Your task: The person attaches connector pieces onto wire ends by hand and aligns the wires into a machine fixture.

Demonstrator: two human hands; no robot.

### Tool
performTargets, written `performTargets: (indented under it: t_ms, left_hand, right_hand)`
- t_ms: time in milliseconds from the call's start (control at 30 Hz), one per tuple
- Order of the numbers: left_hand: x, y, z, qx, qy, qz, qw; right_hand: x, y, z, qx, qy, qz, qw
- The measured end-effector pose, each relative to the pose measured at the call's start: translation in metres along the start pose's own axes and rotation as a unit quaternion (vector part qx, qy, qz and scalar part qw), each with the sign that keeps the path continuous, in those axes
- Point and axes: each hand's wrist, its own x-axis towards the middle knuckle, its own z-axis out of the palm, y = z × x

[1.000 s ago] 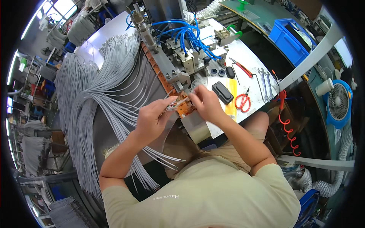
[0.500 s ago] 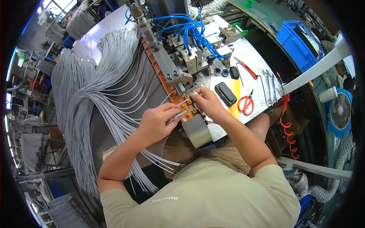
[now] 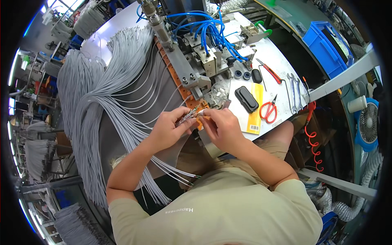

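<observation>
Left hand [image 3: 165,128]: fingers clamped on a few thin wires [image 3: 189,116], whose ends point toward the right hand [image 3: 224,127]. Right hand: thumb and forefinger drawn close together at the wire ends; whether they grip a wire cannot be told. Both hands meet over the near end of an orange rail [image 3: 174,77], which runs alongside the machine [image 3: 183,67] with blue tubes [image 3: 206,32]. Left: a large bundle of grey cables [image 3: 87,98]. Right, on the white table [image 3: 281,59]: a black case [image 3: 246,99], red-handled scissors [image 3: 268,112] and wrenches [image 3: 295,97].
</observation>
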Motion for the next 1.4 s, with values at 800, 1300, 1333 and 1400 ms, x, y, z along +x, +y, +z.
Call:
performTargets:
  t_ms: [800,1300,1333,1400]
  left_hand:
    - [-0.002,0.009,-0.007,0.047,-0.100,0.012,0.994]
    - [-0.003,0.020,-0.011,0.120,-0.105,0.022,0.987]
    - [-0.003,0.015,-0.011,0.160,-0.094,0.054,0.981]
    - [-0.002,0.006,-0.008,0.200,-0.084,0.085,0.973]
  right_hand:
    - [0.008,0.015,-0.011,0.032,-0.108,-0.077,0.991]
    - [0.015,0.060,0.015,0.203,0.010,0.237,0.950]
    - [0.016,0.062,0.014,0.202,-0.009,0.249,0.947]
    - [0.021,0.061,0.009,0.199,-0.045,0.272,0.940]
